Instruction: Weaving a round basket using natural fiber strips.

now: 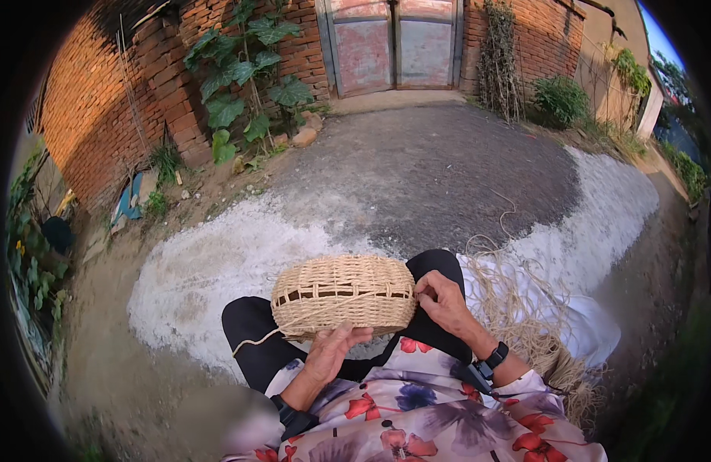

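A woven basket of pale straw-coloured cord (341, 311) lies on its side across my lap, with a band of open gaps running along its wall. My left hand (334, 356) grips its near lower edge, fingers pointing right and partly hidden against the weave. At the basket's right end, my right hand (441, 302) is closed in a pinch; what is between the fingertips is hidden. A loose cord (255, 343) slants over the basket wall toward the right, its tail hanging off the left side over my dark trouser leg.
To my right, a tangled heap of cord (525, 308) lies over a white sheet (590, 327). Pale powdery ground (209, 269) borders a dark paved patch (448, 173). Beyond stand a double door (394, 46), brick walls (109, 108) and a leafy climbing plant (244, 73).
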Tool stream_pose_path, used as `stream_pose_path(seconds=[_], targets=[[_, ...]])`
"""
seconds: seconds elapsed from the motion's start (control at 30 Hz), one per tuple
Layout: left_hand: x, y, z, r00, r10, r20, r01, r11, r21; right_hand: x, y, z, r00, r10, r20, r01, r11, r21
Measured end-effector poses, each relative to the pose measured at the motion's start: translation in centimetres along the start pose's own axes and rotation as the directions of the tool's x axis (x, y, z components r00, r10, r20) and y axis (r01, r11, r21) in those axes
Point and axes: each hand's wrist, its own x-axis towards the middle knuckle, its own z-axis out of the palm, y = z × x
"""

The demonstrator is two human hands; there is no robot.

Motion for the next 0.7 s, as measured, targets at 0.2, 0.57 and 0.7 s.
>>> stream_pose_path(seconds=[0.2, 0.57, 0.7], targets=[[0.1, 0.2, 1.1, 1.000, 0.013, 0.003, -0.013, 0.999, 0.052, -0.6, -0.8, 0.5, 0.987, -0.102, -0.122, 0.115, 0.987, 0.110], [0.1, 0.2, 1.6, 1.000, 0.008, -0.023, -0.006, 0.997, 0.073, -1.5, 0.3, 1.8, 0.983, -0.046, -0.177, 0.071, 0.988, 0.140], [0.2, 0.2, 1.7, 1.000, -0.001, -0.029, 0.005, 0.993, 0.115, -1.5, 0.3, 1.9, 0.988, -0.031, -0.152, 0.048, 0.993, 0.110]])
